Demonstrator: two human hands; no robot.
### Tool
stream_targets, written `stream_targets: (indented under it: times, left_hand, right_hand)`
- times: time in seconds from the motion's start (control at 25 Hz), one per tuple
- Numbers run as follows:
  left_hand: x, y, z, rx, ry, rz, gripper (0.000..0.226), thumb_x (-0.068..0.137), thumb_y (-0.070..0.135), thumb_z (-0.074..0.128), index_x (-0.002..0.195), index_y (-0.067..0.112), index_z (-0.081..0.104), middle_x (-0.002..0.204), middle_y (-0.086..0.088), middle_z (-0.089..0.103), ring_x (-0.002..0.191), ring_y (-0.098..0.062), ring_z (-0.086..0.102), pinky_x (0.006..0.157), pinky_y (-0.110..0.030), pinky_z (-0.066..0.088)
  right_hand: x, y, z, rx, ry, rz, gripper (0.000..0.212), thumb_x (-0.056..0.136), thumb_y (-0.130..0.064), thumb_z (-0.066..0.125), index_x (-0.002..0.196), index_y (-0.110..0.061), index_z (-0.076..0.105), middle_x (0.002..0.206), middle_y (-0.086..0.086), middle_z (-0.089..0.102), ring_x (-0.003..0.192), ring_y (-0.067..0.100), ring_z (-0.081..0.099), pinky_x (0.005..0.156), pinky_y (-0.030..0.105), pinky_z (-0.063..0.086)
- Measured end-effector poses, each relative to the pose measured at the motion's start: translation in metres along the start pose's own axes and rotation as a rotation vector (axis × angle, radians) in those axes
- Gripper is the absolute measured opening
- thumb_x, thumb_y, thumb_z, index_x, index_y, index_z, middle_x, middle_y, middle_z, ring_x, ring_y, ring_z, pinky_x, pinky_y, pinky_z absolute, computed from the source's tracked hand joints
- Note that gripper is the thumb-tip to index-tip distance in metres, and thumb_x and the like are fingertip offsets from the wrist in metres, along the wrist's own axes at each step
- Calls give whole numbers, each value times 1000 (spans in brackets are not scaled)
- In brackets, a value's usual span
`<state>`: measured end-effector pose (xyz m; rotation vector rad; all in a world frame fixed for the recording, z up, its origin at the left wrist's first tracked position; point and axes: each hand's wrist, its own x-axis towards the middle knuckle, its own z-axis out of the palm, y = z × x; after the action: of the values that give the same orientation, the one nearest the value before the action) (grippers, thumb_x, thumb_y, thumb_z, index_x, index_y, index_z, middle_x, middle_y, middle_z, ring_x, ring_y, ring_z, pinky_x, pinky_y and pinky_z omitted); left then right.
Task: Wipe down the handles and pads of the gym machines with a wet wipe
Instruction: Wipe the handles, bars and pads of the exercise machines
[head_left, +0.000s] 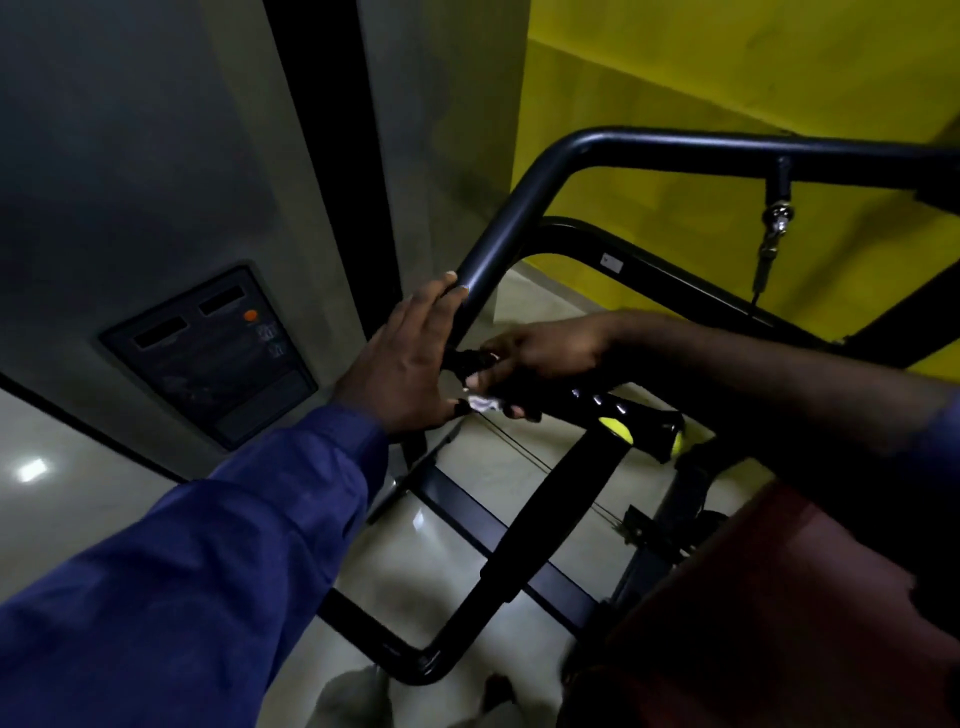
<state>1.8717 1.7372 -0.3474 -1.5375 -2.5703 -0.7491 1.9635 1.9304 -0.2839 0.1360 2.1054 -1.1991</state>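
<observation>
We are working at the black grip (597, 410), the padded handle with yellow spots that lies across the middle of the view, and we take it as our landmark. Our right hand (540, 358) is closing around the left end of the grip, pinching a small white wipe (480, 402) against it; only a crumpled corner of the wipe is showing under the fingers, so we cannot tell how much of it is wrapping the grip. Our left hand (410, 364), in a blue sleeve (218, 561), is resting just left of the grip with its fingers held together and laid along the black bar (498, 234) that is rising up and away from the grip; it seems to be steadying the bar, not gripping anything, and the thumb is sitting beside the wipe. We judge that the wiping is under way at the grip's left end, while the yellow-spotted right stretch is lying uncovered and probably waiting its turn. Whether the bar above has been wiped, we cannot tell in this dim light. The red pad (753, 597) below and right of the grip is untouched by either hand, so the pads, and any other machines, seem left to do.
</observation>
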Motion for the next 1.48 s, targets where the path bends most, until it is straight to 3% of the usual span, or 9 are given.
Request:
stream_targets:
  times: [0.16,0.4,0.48,0.6,0.84,1.0,1.16,1.28,1.48]
  left_hand:
    - [1,0,-3,49,-62,65,140,53,54,96,163,18,16,171,1,10,151,-29,27,119,-52,36]
    - [4,9,-14,208,-154,347,117,69,75,75,159,19,25,163,-5,32,154,-27,26,128,-53,2]
    - [10,23,-15,116,-227,472,104,76,70,73,157,19,31,154,-4,45,144,-27,41,128,-49,14]
    - [22,50,-20,-21,-373,516,71,87,60,71,142,26,43,137,-1,57,121,-26,57,102,-43,46]
    - [38,73,-13,-4,-403,615,44,97,62,54,118,25,47,119,-3,64,101,-29,63,72,-37,42]
    - [40,70,-4,67,-339,651,58,93,80,32,111,25,45,107,-4,68,94,-34,65,68,-39,42]
    - [55,95,-24,-216,-663,442,75,92,84,22,101,23,64,94,-9,73,77,-28,69,69,-35,50]
    - [60,142,-42,-479,-680,438,78,99,76,25,104,11,68,106,-13,72,97,-31,68,90,-41,52]
    - [27,281,-54,-448,-600,755,58,99,72,38,87,20,64,87,1,66,84,-19,62,75,-35,48]
  right_hand:
    - [-48,0,12,-479,154,-206,52,105,-44,49,152,-21,50,165,-15,31,151,4,30,123,23,27]
    - [-97,-10,18,-625,325,-45,40,89,-57,70,109,-24,82,128,-12,73,117,6,68,98,28,55]
    - [-121,-2,24,-633,455,68,44,88,-55,72,107,-16,82,118,4,77,102,19,75,84,34,58]
    - [-159,19,54,-299,809,134,19,94,-12,74,112,-8,80,115,2,77,99,12,74,87,31,60]
    - [-137,26,145,-431,1327,96,48,87,-15,82,134,-19,69,129,1,72,110,9,70,91,19,56]
    - [-119,16,158,244,1517,7,35,104,-17,61,138,-11,65,117,-12,75,100,-6,71,83,21,61]
    - [-115,12,164,1119,1599,-124,36,103,-9,60,123,21,61,90,24,73,71,22,76,73,33,66]
    - [-149,0,183,1140,1663,-142,22,102,-4,61,104,17,66,69,14,69,66,25,71,64,27,63]
    - [-272,-10,265,954,1825,8,16,97,4,58,91,-9,66,80,7,70,67,18,66,49,18,48]
